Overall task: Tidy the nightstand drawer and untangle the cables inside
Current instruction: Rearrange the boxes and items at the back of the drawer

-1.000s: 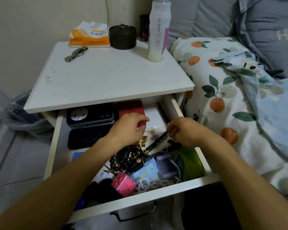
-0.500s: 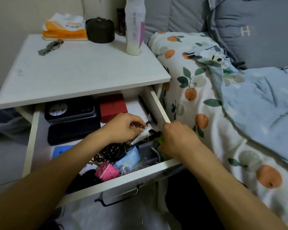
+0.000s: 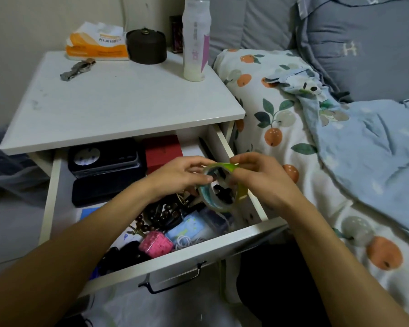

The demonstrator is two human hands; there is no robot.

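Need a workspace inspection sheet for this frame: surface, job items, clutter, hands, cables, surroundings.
Surface: white nightstand top carries a tissue pack, dark round tin, tall bottle and wristwatch.
Job's things: drawer pulled open; a roll of tape held above it.
Clutter: red box, black cases, bead bracelet, pink cube.
Hands: left hand and right hand both pinch the roll.
Cables: white loops near the drawer front; tangle cannot be judged.
Surroundings: bed with fruit-print bedding on the right.
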